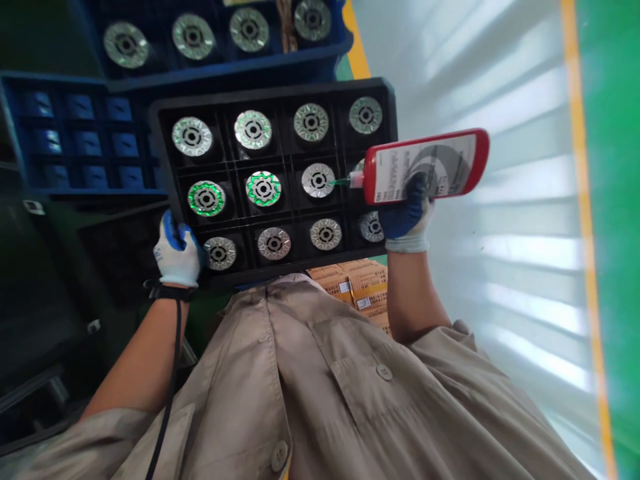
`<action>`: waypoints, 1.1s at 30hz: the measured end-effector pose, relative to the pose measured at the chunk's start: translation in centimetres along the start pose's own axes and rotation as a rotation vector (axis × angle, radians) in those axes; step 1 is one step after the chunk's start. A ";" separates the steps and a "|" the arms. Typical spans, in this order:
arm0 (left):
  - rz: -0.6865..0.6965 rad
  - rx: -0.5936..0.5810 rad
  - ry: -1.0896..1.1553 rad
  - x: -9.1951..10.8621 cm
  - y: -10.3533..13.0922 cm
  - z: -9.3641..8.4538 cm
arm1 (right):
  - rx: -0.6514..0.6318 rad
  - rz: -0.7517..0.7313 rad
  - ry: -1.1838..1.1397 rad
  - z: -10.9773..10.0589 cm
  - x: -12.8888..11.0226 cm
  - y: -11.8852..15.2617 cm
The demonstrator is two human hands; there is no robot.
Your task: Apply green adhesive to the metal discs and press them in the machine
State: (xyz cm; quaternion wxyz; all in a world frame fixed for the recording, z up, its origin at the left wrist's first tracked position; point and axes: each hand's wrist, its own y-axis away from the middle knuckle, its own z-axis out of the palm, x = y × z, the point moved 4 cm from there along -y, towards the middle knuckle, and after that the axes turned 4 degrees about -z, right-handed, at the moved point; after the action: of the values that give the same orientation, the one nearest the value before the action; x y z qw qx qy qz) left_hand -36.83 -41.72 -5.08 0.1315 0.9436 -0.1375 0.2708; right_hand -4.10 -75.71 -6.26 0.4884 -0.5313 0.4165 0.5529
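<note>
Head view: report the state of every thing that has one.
Black tray: loaded with discs
Red bottle: held sideways, nozzle at the third middle-row disc
Right hand: gloved, closed around the red bottle
Left hand: gloved, at the tray's left edge
Second middle-row disc: ringed with green

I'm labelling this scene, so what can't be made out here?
In the head view:
Right-end disc in the middle row of the black tray: mostly hidden by the red bottle.
Lower disc, just below it: partly covered by the right hand.
Small print on the bottle: too blurred to read.
Top blue crate: cut off by the upper edge.
</note>
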 end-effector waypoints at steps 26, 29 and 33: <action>0.019 0.023 -0.020 -0.6 -0.2 -0.1 | 0.069 0.002 0.053 -0.6 2.7 -0.1; -0.002 0.014 -0.024 -0.3 -0.2 -0.1 | 0.052 0.013 0.057 -0.1 2.2 0.1; -0.009 0.006 -0.033 -0.2 -0.1 -0.2 | 0.037 0.025 0.059 0.3 1.5 0.5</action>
State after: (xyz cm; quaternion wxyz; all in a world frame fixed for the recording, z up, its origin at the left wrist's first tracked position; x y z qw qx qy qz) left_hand -37.02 -41.55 -5.04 0.1273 0.9490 -0.1346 0.2551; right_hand -4.60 -75.42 -7.74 0.4784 -0.5332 0.4476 0.5353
